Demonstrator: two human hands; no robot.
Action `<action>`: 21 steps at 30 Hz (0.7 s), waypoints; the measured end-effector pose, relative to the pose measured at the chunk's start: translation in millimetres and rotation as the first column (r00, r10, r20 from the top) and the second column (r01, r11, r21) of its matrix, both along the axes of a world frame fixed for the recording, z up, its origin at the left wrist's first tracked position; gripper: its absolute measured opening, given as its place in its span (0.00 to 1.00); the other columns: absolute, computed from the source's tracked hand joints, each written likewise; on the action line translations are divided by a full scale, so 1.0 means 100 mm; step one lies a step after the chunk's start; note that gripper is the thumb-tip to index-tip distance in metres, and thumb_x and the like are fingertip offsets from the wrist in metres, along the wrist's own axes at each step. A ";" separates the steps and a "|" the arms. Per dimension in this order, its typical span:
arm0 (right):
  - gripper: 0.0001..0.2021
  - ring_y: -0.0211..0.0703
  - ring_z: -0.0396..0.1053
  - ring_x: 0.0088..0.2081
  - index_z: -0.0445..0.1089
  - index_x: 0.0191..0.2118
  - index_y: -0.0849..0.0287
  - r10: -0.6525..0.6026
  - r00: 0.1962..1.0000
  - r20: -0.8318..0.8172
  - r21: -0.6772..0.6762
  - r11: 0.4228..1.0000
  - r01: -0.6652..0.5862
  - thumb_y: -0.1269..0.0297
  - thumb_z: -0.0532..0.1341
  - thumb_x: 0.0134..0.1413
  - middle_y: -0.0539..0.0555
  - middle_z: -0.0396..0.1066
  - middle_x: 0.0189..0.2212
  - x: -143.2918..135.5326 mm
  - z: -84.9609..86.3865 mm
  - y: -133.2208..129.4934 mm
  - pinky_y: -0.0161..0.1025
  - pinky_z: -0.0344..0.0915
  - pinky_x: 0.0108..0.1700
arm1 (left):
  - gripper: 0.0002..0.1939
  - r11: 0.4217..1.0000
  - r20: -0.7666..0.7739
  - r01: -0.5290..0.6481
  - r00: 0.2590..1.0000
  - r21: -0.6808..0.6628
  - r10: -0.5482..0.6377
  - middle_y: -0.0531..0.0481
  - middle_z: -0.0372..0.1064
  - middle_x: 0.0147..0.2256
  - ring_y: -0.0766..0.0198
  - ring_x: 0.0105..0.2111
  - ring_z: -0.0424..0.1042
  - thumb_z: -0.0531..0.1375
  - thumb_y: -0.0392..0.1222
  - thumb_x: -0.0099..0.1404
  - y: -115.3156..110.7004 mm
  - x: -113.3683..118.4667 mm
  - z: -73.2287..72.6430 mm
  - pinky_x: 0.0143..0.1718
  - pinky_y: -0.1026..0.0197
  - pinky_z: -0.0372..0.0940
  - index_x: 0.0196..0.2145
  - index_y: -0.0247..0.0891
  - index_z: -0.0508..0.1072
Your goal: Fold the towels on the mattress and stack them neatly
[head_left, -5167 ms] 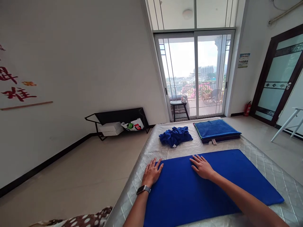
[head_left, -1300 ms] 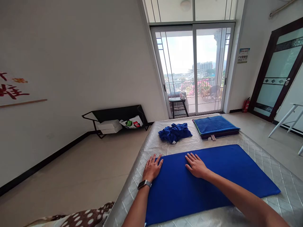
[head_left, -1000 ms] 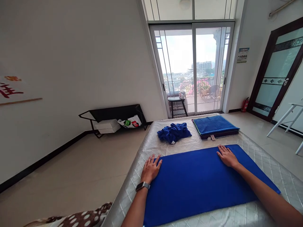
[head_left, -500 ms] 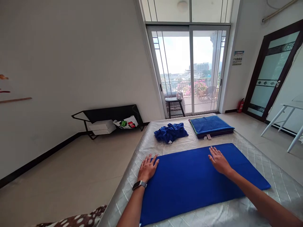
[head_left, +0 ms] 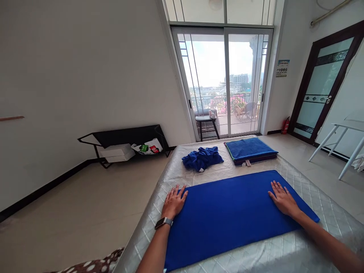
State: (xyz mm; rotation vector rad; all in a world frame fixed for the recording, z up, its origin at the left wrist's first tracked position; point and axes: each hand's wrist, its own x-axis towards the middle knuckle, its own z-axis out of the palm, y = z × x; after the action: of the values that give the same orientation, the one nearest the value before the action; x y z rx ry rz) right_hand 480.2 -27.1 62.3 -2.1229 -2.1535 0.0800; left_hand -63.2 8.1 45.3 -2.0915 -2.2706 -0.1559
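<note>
My left hand [head_left: 173, 201] is spread wide, gripping nothing, at the left edge of the blue cloth [head_left: 224, 212]; my right hand [head_left: 283, 199], likewise spread, is over its right end. The cloth lies flat on the silvery mattress [head_left: 256, 258]. Beyond its far edge are a crumpled blue towel [head_left: 202, 158], left, and a folded stack [head_left: 251, 148], right.

Far left, we note a blk rack [head_left: 127, 135] w/ wht boxes [head_left: 116, 153] & a printed bag [head_left: 149, 148]. Far side: sliding glass door [head_left: 226, 83], dk stool [head_left: 205, 118] at its left half. Far right, we log a red extinguisher [head_left: 285, 126] adj. to a dk-framed door [head_left: 315, 83]. Near left: brn spotted fabric [head_left: 96, 264].
</note>
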 end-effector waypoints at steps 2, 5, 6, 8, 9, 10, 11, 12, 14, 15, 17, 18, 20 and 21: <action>0.34 0.51 0.43 0.71 0.50 0.71 0.60 -0.126 0.992 0.027 0.000 0.992 0.126 0.50 0.40 0.65 0.57 0.49 0.70 0.45 0.02 0.00 0.56 0.45 0.69 | 0.29 1.000 0.018 -0.010 1.000 -0.007 0.011 0.43 0.49 0.69 0.48 0.68 0.50 0.44 0.53 0.74 -0.01 0.03 0.03 0.67 0.43 0.47 0.69 0.44 0.54; 0.33 0.53 0.44 0.70 0.53 0.70 0.63 -0.240 0.969 0.053 0.024 0.971 0.239 0.53 0.40 0.65 0.59 0.50 0.70 0.78 0.08 -0.09 0.58 0.45 0.69 | 0.28 0.999 0.058 -0.050 0.997 0.003 0.050 0.44 0.51 0.69 0.48 0.68 0.50 0.43 0.51 0.75 -0.02 0.05 0.10 0.67 0.44 0.46 0.68 0.42 0.56; 0.32 0.53 0.44 0.70 0.53 0.70 0.63 -0.247 0.967 0.060 0.048 0.969 0.244 0.54 0.41 0.65 0.59 0.51 0.69 0.79 0.10 -0.13 0.58 0.44 0.69 | 0.28 0.998 0.063 -0.064 0.996 0.024 0.062 0.44 0.51 0.69 0.49 0.69 0.49 0.43 0.50 0.75 -0.02 0.05 0.13 0.68 0.44 0.46 0.68 0.42 0.56; 0.31 0.52 0.44 0.71 0.53 0.69 0.64 -0.213 0.975 0.067 0.111 0.972 0.205 0.57 0.41 0.65 0.59 0.51 0.69 0.65 0.16 -0.20 0.57 0.43 0.70 | 0.27 0.993 0.057 -0.065 0.997 0.101 0.060 0.44 0.53 0.68 0.49 0.69 0.47 0.43 0.48 0.75 -0.04 0.07 0.20 0.68 0.42 0.44 0.68 0.41 0.58; 0.31 0.52 0.44 0.71 0.53 0.70 0.64 -0.175 0.982 0.065 0.137 0.977 0.165 0.58 0.40 0.66 0.59 0.51 0.69 0.53 0.18 -0.23 0.57 0.43 0.70 | 0.27 0.987 0.048 -0.054 0.998 0.149 0.047 0.44 0.54 0.68 0.49 0.69 0.47 0.43 0.47 0.75 -0.06 0.09 0.23 0.68 0.42 0.43 0.67 0.40 0.59; 0.31 0.51 0.43 0.71 0.53 0.70 0.64 -0.123 0.991 0.059 0.151 0.982 0.113 0.58 0.40 0.66 0.58 0.51 0.70 0.38 0.20 -0.26 0.57 0.44 0.70 | 0.27 0.981 0.039 -0.036 0.999 0.191 0.029 0.43 0.55 0.67 0.48 0.69 0.47 0.43 0.47 0.74 -0.09 0.14 0.26 0.68 0.41 0.44 0.66 0.39 0.61; 0.30 0.51 0.43 0.71 0.53 0.70 0.63 -0.056 0.997 0.047 0.155 0.987 0.048 0.58 0.40 0.67 0.58 0.50 0.70 0.21 0.22 -0.29 0.57 0.44 0.69 | 0.27 0.976 0.030 -0.007 1.000 0.219 0.001 0.42 0.56 0.67 0.48 0.69 0.48 0.43 0.47 0.74 -0.14 0.22 0.28 0.68 0.41 0.45 0.65 0.37 0.63; 0.30 0.51 0.43 0.71 0.52 0.70 0.62 0.023 0.999 0.026 0.154 0.988 -0.027 0.57 0.40 0.67 0.58 0.50 0.70 0.02 0.23 -0.32 0.56 0.45 0.69 | 0.26 0.974 0.025 0.034 0.999 0.226 -0.041 0.41 0.57 0.66 0.48 0.68 0.50 0.44 0.47 0.74 -0.21 0.32 0.29 0.68 0.42 0.47 0.64 0.37 0.64; 0.30 0.51 0.44 0.71 0.51 0.71 0.57 0.205 0.978 -0.033 0.151 0.969 -0.198 0.53 0.41 0.69 0.55 0.49 0.70 -0.36 0.25 -0.39 0.56 0.47 0.69 | 0.26 0.967 0.024 0.155 0.986 0.200 -0.163 0.41 0.58 0.66 0.49 0.67 0.53 0.44 0.49 0.75 -0.40 0.60 0.27 0.66 0.43 0.52 0.64 0.38 0.65; 0.29 0.51 0.45 0.70 0.50 0.71 0.54 0.293 0.954 -0.067 0.149 0.948 -0.281 0.51 0.41 0.69 0.54 0.49 0.70 -0.55 0.25 -0.43 0.56 0.47 0.69 | 0.26 0.954 0.031 0.240 0.968 0.178 -0.249 0.44 0.57 0.67 0.51 0.67 0.53 0.45 0.50 0.75 -0.53 0.76 0.25 0.66 0.44 0.53 0.65 0.42 0.63; 0.30 0.51 0.45 0.70 0.47 0.72 0.51 0.431 0.893 -0.130 0.125 0.901 -0.416 0.47 0.42 0.69 0.53 0.48 0.70 -0.89 0.25 -0.50 0.56 0.47 0.69 | 0.26 0.908 0.045 0.393 0.914 0.144 -0.403 0.49 0.52 0.69 0.53 0.68 0.50 0.45 0.53 0.75 -0.80 1.05 0.16 0.66 0.42 0.53 0.68 0.50 0.55; 0.31 0.50 0.44 0.71 0.46 0.72 0.50 0.476 0.865 -0.158 0.102 0.879 -0.466 0.46 0.43 0.69 0.53 0.47 0.70 -1.03 0.24 -0.54 0.55 0.46 0.69 | 0.28 0.888 0.049 0.443 0.891 0.124 -0.452 0.51 0.48 0.70 0.53 0.69 0.48 0.46 0.55 0.75 -0.93 1.16 0.12 0.66 0.42 0.53 0.69 0.53 0.51; 0.32 0.50 0.42 0.71 0.43 0.72 0.51 0.528 0.824 -0.204 0.052 0.847 -0.530 0.44 0.44 0.69 0.53 0.45 0.71 -1.22 0.20 -0.60 0.54 0.44 0.70 | 0.30 0.867 0.059 0.491 0.866 0.083 -0.496 0.53 0.44 0.71 0.52 0.70 0.46 0.47 0.57 0.74 -1.17 1.25 0.03 0.66 0.41 0.52 0.70 0.57 0.45; 0.32 0.49 0.42 0.71 0.43 0.72 0.51 0.540 0.813 -0.219 0.030 0.836 -0.547 0.44 0.44 0.68 0.53 0.44 0.71 -1.26 0.18 -0.62 0.53 0.42 0.70 | 0.30 0.872 0.064 0.486 0.870 0.062 -0.489 0.53 0.43 0.71 0.52 0.70 0.45 0.47 0.57 0.74 -1.26 1.23 -0.01 0.66 0.41 0.52 0.70 0.58 0.43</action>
State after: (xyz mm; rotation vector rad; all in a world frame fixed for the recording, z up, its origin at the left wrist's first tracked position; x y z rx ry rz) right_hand 354.2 -89.3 80.1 -1.3550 -2.5499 0.3836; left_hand 60.0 -118.4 44.4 -2.6314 -1.6966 -0.3062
